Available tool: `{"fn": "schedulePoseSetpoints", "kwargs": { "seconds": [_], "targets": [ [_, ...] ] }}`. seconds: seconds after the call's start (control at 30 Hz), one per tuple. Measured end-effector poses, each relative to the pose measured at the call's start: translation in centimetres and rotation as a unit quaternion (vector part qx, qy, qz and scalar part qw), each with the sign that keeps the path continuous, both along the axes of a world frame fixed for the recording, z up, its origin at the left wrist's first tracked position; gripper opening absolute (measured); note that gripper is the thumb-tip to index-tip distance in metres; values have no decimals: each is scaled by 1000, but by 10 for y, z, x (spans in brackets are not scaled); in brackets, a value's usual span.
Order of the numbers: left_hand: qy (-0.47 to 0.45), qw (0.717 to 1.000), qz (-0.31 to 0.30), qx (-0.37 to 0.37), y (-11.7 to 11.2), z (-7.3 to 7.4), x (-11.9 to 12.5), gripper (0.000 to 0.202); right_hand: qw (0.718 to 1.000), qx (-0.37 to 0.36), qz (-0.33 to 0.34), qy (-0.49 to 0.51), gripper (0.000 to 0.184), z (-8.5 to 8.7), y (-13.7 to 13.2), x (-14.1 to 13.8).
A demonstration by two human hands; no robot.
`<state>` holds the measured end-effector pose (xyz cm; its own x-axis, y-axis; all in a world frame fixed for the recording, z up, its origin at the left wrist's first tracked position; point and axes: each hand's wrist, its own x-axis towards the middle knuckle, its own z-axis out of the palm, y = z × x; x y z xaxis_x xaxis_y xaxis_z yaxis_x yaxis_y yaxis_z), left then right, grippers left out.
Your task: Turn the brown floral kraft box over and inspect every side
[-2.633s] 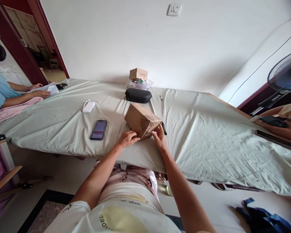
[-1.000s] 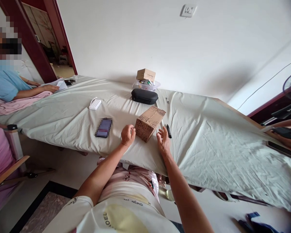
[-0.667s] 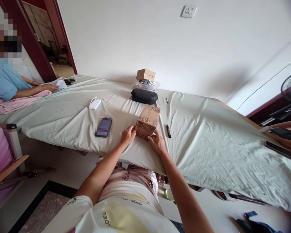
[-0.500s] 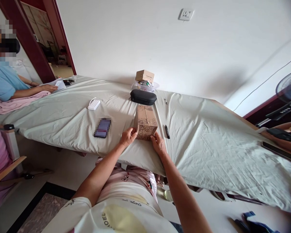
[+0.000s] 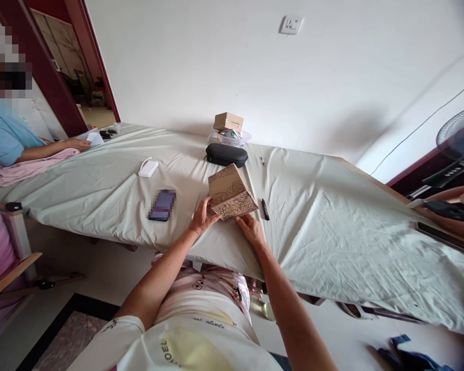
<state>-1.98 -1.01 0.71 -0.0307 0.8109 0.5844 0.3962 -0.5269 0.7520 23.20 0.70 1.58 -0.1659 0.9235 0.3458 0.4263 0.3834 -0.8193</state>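
A small cardboard box (image 5: pixel 231 193) with black line drawings on its sides is tilted up on one edge near the front of the cloth-covered table (image 5: pixel 332 216). My left hand (image 5: pixel 201 217) grips its near left side, fingers against the cardboard. My right hand (image 5: pixel 249 227) holds its lower right edge from beneath. A black marker (image 5: pixel 265 208) lies on the cloth just right of the box.
A phone (image 5: pixel 162 205) lies left of the box, a white mask (image 5: pixel 148 168) farther left. Behind stand a black case (image 5: pixel 226 154) and a clear tub with a small box (image 5: pixel 228 122) on top. A person in blue (image 5: pixel 7 144) sits at far left; another person's hand holds a phone (image 5: pixel 444 210) at right.
The box lay flat with my hands off it a second ago. Both hands then took hold, turned it round and tipped it up on an edge.
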Motion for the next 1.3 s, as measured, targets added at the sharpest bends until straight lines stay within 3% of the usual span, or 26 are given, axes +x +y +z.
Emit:
{"fn": "schedulePoseSetpoints", "kwargs": {
  "seconds": [0.1, 0.23, 0.3, 0.43, 0.53, 0.67, 0.73, 0.83, 0.9, 1.1, 1.3],
  "targets": [
    [0, 999, 34, 3, 4, -4, 1, 66, 998, 26, -31, -56, 51, -1, -1, -1],
    [19, 996, 82, 39, 7, -6, 1, 47, 986, 69, -149, 2, 61, -2, 3, 4],
    [29, 992, 102, 70, 7, -6, 1, 42, 979, 101, -178, 29, 69, -2, 4, 6],
    [8, 991, 107, 82, 6, -3, -2, 42, 983, 89, -159, 2, 57, -1, 4, 6],
    [-11, 994, 106, 35, 6, -1, -3, 46, 987, 83, -131, -52, 45, 0, 3, 6],
    [47, 993, 107, -15, 4, 2, -1, 36, 982, 91, -123, -113, 41, -1, 2, 9],
    [95, 987, 127, -26, 2, 5, 1, 36, 982, 104, -124, -92, 44, -2, 2, 9],
    [179, 971, 146, -56, 0, 9, 4, 43, 982, 146, -118, -28, 69, -3, 2, 6],
    [226, 959, 153, -70, -1, 11, 6, 50, 979, 178, -100, -15, 76, -2, 1, 3],
    [269, 948, 156, -67, 0, 5, 7, 54, 978, 198, -60, -34, 52, 4, -3, -2],
    [222, 963, 142, -64, 2, 2, 3, 58, 983, 154, -93, 45, 46, 1, 1, 1]
  ]
}}
